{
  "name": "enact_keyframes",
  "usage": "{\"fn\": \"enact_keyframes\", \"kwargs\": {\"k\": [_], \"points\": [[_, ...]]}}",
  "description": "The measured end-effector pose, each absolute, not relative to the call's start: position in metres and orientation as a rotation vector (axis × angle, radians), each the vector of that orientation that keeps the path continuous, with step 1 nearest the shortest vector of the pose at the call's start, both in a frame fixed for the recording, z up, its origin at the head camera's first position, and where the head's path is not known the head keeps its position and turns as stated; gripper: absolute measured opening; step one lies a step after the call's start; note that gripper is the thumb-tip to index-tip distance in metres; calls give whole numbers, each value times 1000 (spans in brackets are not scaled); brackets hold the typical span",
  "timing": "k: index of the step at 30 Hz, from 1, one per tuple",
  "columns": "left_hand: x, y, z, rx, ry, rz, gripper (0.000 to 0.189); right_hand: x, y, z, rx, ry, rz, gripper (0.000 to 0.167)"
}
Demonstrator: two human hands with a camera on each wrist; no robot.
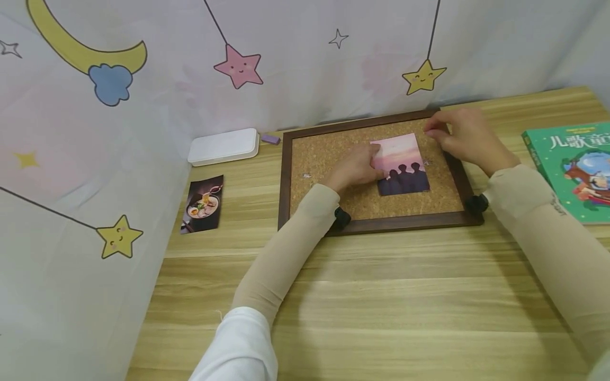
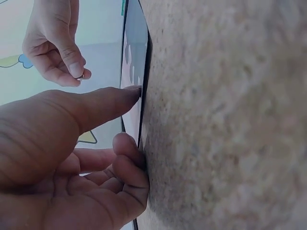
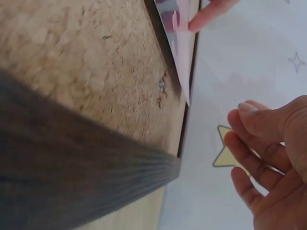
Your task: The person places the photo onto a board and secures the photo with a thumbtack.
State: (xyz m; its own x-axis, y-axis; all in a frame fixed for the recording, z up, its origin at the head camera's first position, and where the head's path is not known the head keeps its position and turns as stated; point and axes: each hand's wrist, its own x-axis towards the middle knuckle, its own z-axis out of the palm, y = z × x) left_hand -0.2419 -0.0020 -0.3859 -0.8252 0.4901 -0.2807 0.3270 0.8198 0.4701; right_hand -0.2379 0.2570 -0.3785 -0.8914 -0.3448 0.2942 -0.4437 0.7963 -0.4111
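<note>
A photo (image 1: 402, 159) with a pink sky and dark silhouetted figures lies over the cork board (image 1: 352, 206), which has a dark brown frame. My left hand (image 1: 355, 168) presses the photo's left side, the thumb near its lower corner and a finger higher up. In the left wrist view the other fingers curl against the cork. Above the board's upper right corner, my right hand (image 1: 469, 137) pinches a small shiny pin (image 2: 80, 77) between thumb and index finger, mostly hidden by the fingertips. Small clear pieces sit on the cork, one at the left (image 1: 307, 175) and another beside the photo's right edge (image 1: 427, 162).
Left of the board lies a photo of a noodle bowl (image 1: 204, 205). Behind it are a white case (image 1: 224, 146) and a purple eraser-like block (image 1: 270, 138). A green book (image 1: 574, 174) lies at the right. A patterned curtain (image 1: 295, 69) hangs behind the table (image 1: 381, 307).
</note>
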Motion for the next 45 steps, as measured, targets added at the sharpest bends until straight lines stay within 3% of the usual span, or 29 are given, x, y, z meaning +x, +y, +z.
{"fn": "enact_keyframes", "kwargs": {"k": [7,23,45], "points": [[-243,2,-385,542,2592,527,78,-244,251,-377,648,-2791,728,14],[-247,3,-388,528,2592,526,74,-259,237,-370,604,-3019,884,21],[-248,1,-388,561,2544,542,75,-283,215,-398,504,-3164,1072,15]]}}
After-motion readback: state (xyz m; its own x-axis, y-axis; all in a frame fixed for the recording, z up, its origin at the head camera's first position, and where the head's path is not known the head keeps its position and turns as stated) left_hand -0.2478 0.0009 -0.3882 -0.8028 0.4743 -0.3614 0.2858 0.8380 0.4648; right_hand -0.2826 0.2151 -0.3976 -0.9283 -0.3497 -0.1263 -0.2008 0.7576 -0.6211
